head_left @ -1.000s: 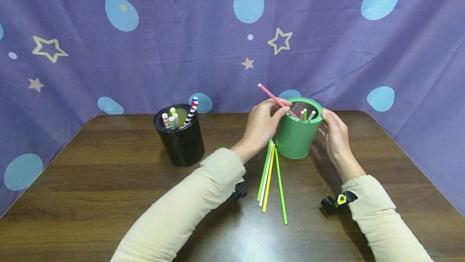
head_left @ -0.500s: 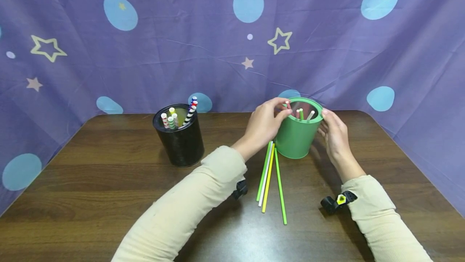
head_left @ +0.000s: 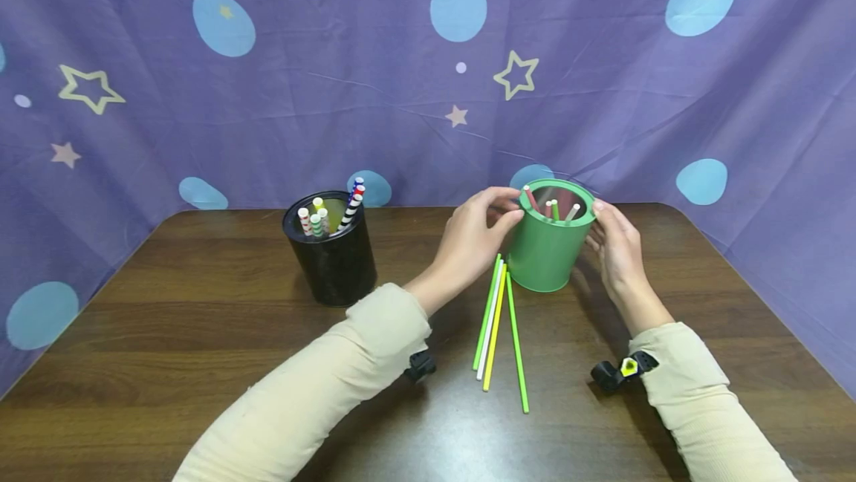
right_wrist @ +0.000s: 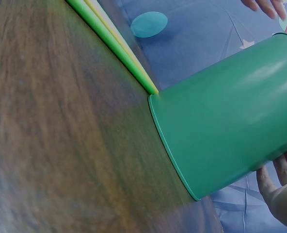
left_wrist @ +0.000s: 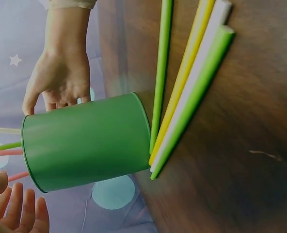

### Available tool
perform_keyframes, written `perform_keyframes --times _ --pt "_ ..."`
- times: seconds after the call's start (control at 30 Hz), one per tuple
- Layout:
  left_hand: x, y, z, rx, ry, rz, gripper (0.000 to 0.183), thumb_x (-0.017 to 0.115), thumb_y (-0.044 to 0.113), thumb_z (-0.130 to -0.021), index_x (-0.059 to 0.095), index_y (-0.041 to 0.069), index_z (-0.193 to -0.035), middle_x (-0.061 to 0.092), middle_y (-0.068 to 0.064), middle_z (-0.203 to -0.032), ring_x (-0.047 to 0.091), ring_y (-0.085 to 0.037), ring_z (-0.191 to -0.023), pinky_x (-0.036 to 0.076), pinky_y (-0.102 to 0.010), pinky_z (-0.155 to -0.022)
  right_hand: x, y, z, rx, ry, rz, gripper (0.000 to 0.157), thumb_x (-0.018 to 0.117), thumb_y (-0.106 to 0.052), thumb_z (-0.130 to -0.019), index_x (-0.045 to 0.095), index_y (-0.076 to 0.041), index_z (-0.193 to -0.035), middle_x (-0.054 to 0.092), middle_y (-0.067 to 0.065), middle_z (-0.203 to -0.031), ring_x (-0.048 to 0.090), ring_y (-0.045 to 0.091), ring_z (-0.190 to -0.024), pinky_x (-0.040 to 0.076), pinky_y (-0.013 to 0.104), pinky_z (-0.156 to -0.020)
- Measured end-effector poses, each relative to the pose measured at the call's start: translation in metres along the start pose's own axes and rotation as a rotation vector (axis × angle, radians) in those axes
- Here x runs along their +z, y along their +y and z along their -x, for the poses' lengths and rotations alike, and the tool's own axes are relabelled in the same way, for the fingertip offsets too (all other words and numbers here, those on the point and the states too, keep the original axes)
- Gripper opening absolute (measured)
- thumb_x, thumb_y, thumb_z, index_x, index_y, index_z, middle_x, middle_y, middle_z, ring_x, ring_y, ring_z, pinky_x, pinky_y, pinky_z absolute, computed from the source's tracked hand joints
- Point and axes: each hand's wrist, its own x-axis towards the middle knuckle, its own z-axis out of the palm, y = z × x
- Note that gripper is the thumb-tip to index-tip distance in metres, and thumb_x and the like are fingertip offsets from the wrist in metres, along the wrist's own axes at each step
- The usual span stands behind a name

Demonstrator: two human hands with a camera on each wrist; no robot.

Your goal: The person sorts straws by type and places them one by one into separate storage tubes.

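Observation:
A green can (head_left: 545, 255) stands upright on the table with a few thin straws in its mouth. One of them, a pink straw (head_left: 531, 198), leans against the left side of the rim. My left hand (head_left: 471, 233) is beside that rim, thumb and fingers spread apart and holding nothing. In the left wrist view its fingers (left_wrist: 29, 211) lie near the pink straw's end. My right hand (head_left: 618, 248) holds the can's right side, thumb at the rim and fingers behind the wall. Several loose straws (head_left: 493, 326), green, white and yellow, lie in front of the can.
To the left stands a black can (head_left: 337, 266) with several striped straws (head_left: 317, 220) sticking out. The brown wooden table (head_left: 200, 363) meets a purple curtain (head_left: 301, 118) with stars and blue dots at the back.
The pink straw, pinched in my left hand and slanted over the rim, has gone down into the green can and been let go. My left hand has drawn back left; my right hand stays.

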Motion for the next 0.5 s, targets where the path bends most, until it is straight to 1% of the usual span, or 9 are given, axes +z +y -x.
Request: perform_keyframes --times 0.2,0.4,0.5 --pt "-0.006 -0.004 0.012 -0.026 -0.045 -0.028 0.029 0.066 0.017 -0.096 0.066 0.011 -0.125 0.071 0.001 -0.102 0.062 -0.012 -0.091 0.047 -0.029 -0.085 0.0 0.0 0.0 0.004 0.005 -0.001 0.021 0.051 -0.015 -0.102 0.069 -0.021 -0.094 0.071 -0.008 -0.09 0.065 0.004 -0.087 0.049 0.019 -0.077" --pt "-0.013 -0.008 0.025 -0.052 -0.101 -0.05 0.025 0.068 0.016 -0.095 0.069 0.012 -0.12 0.07 0.001 -0.098 0.061 -0.013 -0.089 0.048 -0.028 -0.081 -0.001 0.0 0.0 0.007 0.002 -0.005 0.019 0.052 -0.015 -0.102 0.069 -0.02 -0.095 0.072 -0.008 -0.091 0.065 0.004 -0.088 0.049 0.019 -0.077" --pt "-0.015 -0.011 0.032 -0.078 -0.134 -0.065 0.022 0.067 0.016 -0.095 0.07 0.011 -0.117 0.07 0.001 -0.099 0.062 -0.014 -0.089 0.048 -0.028 -0.079 -0.001 0.0 0.0 0.005 0.001 -0.008 0.019 0.052 -0.015 -0.102 0.069 -0.019 -0.095 0.072 -0.008 -0.091 0.065 0.004 -0.088 0.049 0.019 -0.077"
